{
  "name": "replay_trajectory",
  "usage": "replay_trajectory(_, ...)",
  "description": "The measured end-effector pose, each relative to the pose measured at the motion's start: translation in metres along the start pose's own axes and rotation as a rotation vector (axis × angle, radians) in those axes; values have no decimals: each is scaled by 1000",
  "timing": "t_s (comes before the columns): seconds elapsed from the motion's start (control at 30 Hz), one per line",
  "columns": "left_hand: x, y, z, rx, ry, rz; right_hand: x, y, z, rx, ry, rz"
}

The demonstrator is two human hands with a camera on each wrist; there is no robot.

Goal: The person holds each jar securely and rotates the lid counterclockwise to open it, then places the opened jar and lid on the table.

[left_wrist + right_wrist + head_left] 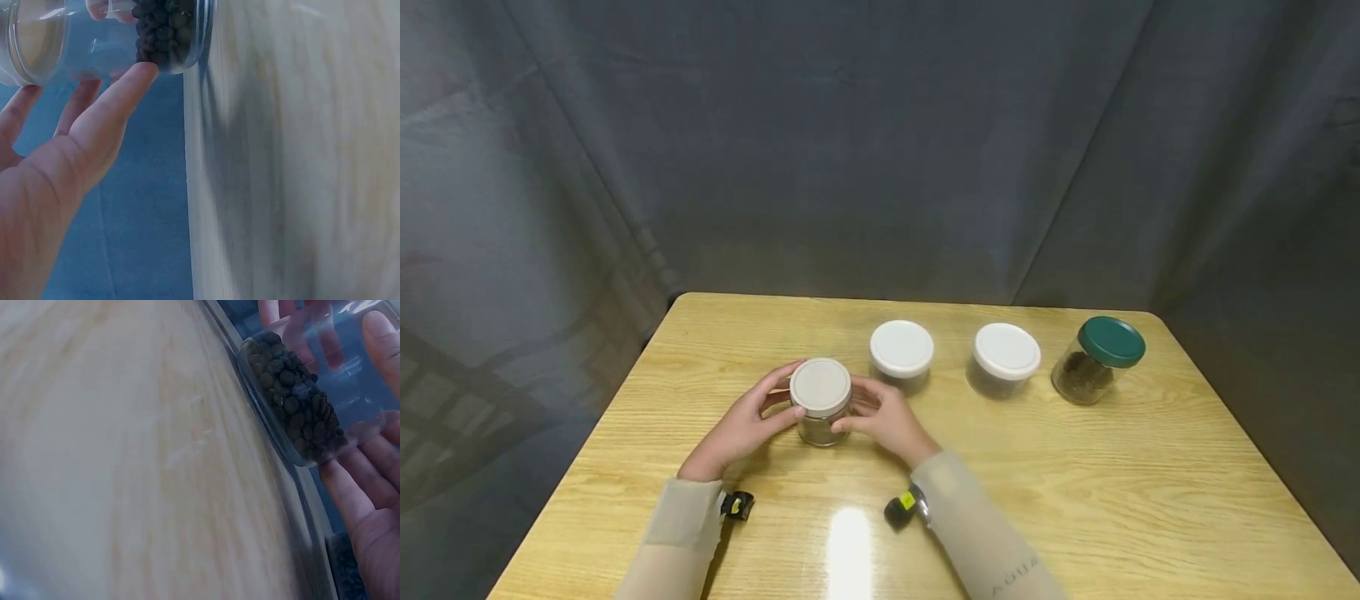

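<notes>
A clear jar (822, 430) with a cream lid (821, 386) stands between both hands, its base right at the tabletop. Dark brown pellets (294, 406) fill its lower part. My left hand (741, 429) grips it from the left, the thumb near the lid's lower edge in the head view. From the right, my right hand (891, 421) holds the same jar, thumb in front and fingers behind. In the left wrist view the jar (94, 44) is cut off by the top edge.
Behind and to the right, two white-lidded jars (902, 348) (1007, 351) stand in a row with a green-lidded jar (1097, 362) holding dark contents. The wooden table (1120, 500) ends at a dark grey curtain (850, 150).
</notes>
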State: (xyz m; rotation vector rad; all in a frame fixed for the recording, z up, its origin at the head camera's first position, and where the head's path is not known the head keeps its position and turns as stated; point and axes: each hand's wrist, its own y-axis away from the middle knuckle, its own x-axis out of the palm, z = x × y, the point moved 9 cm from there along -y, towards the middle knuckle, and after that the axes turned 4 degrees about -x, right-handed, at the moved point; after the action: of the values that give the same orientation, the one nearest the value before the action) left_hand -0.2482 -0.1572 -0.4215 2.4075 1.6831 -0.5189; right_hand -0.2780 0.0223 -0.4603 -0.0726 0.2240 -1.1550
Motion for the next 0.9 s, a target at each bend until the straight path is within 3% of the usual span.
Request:
replay_trajectory(0.5, 0, -2, -6, 59, -7, -29, -1, 0, 2, -2, 21, -5)
replay_trajectory(0.77, 1, -3, -6, 54, -11, -45, -1, 1, 4, 0, 29, -14)
replay_trajectory(0.9, 2, -3, -4, 19, -15, -28, -1, 1, 4, 4, 32, -15)
